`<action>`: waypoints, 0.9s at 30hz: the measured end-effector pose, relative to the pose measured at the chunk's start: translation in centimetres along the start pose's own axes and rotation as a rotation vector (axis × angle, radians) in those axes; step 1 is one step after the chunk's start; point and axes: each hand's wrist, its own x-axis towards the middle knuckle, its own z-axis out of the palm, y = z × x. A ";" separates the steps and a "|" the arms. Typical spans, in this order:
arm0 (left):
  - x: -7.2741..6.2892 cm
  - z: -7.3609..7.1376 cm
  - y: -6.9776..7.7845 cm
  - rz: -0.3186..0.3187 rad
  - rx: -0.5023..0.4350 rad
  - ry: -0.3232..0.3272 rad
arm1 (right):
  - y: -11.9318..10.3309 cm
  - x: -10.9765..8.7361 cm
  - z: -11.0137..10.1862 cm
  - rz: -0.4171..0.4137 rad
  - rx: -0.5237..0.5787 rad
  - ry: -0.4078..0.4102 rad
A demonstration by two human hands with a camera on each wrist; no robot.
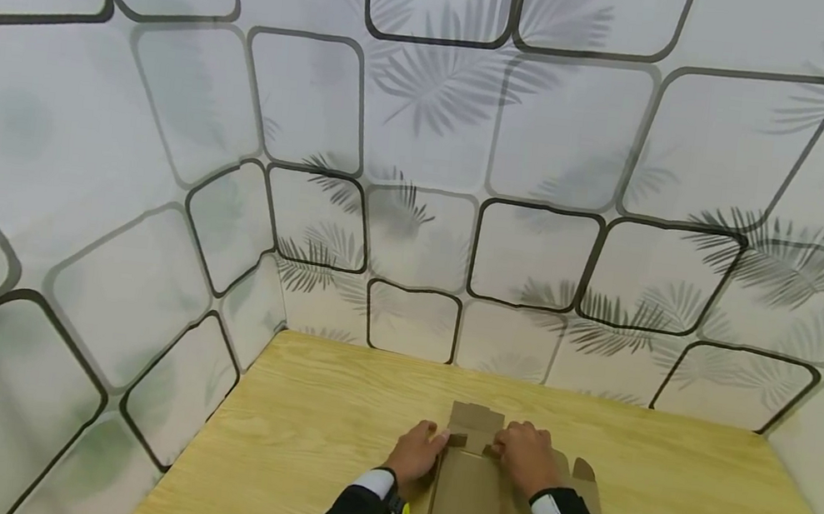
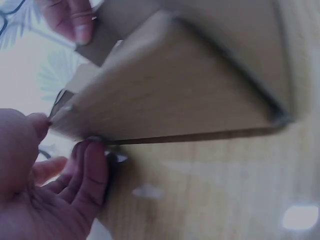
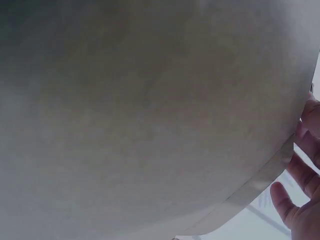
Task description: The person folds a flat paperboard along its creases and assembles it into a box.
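A brown cardboard box (image 1: 467, 506), partly folded, lies on the table with its end flap (image 1: 476, 419) extending toward the wall. My left hand (image 1: 415, 454) grips the far left corner of the box. In the left wrist view, the thumb of that left hand (image 2: 45, 185) is at the corner's upper edge, with the fingers curled near the lower edge. My right hand (image 1: 528, 458) pinches a small side tab (image 2: 102, 42) at the far end. The cardboard (image 3: 150, 125) fills most of the right wrist view, with the right hand's fingers (image 3: 282, 200) at the edge.
The box's open lid part (image 1: 587, 485) spreads to the right under the right forearm. The wooden table (image 1: 688, 504) meets patterned walls (image 1: 533, 253) at the back and left. Both wrists wear dark straps with devices.
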 end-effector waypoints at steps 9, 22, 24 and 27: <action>0.5 -1.1 0.4 -0.101 -0.190 -0.237 | -0.5 0.2 0.0 -0.054 -0.046 0.002; 2.0 -1.7 -1.1 -0.183 -0.408 -0.444 | -0.4 0.1 0.3 -0.058 -0.096 0.027; 1.9 -1.7 -1.1 -0.186 -0.426 -0.440 | -0.3 0.1 0.5 -0.068 -0.118 0.052; 1.9 -1.4 -0.9 -0.161 -0.441 -0.426 | 0.0 0.1 0.7 -0.071 -0.124 0.068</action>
